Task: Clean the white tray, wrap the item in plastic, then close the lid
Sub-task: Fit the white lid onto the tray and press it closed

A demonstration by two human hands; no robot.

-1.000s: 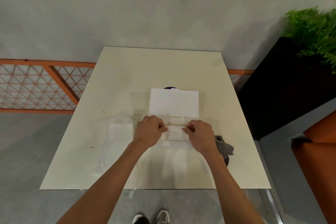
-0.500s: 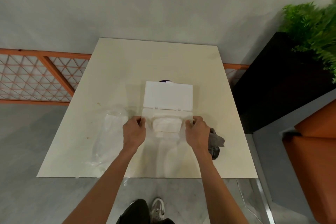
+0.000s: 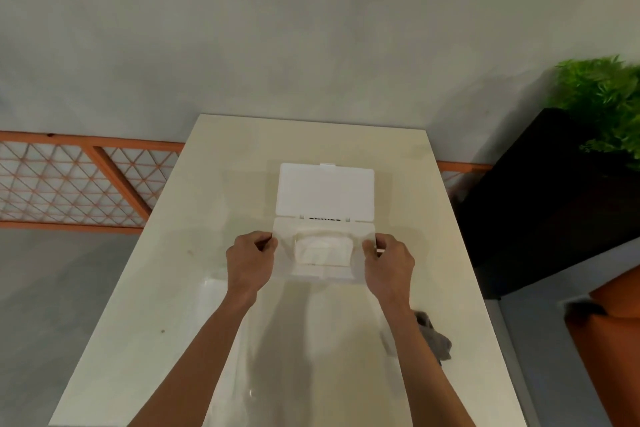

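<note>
White tray at middle of tabletop; lid open, tilted back toward far edge. Item inside, under clear plastic. Left grip and right grip curled, pinching tray side rims; film in pinch or not, cannot tell. Probably light, thin-walled; film soft, slippery. Better to hold by rims, gently.

We see a cream table with plain grey beyond it (wall or floor, we cannot tell). An orange lattice rail runs behind the table on the left. On the right stands a black planter holding a green plant, and nearer us there is an orange block.
</note>
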